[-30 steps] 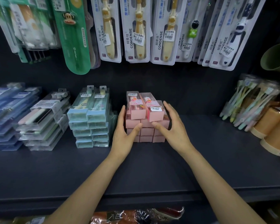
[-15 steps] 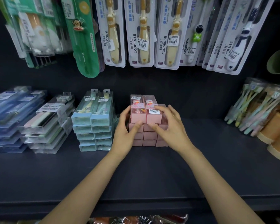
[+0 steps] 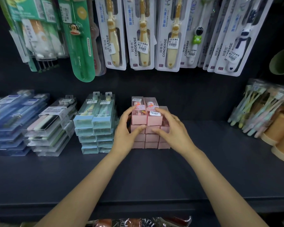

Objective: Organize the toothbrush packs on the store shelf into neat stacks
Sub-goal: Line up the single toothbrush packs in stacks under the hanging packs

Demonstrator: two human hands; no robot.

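Observation:
A stack of pink toothbrush packs (image 3: 152,138) stands mid-shelf, two packs wide with a lower third column on the right. My left hand (image 3: 125,134) holds the stack's left side, thumb across the front of the second layer, fingers round the top left pack (image 3: 138,117). My right hand (image 3: 175,130) grips from the right, fingers on the top right pack (image 3: 154,117), thumb on the front below it. A light blue stack (image 3: 95,128) stands just left.
Further left lie a clear-pack stack (image 3: 51,128) and a dark blue stack (image 3: 10,122). Hanging toothbrush cards (image 3: 141,38) fill the wall above. Loose pastel brush bundles (image 3: 259,110) and orange cups (image 3: 279,133) sit at the right. The dark shelf (image 3: 138,177) stretches in front.
Both hands closed in from the stack's sides onto its top packs. The two top pink packs were pushed together and now sit squarer on the stack.

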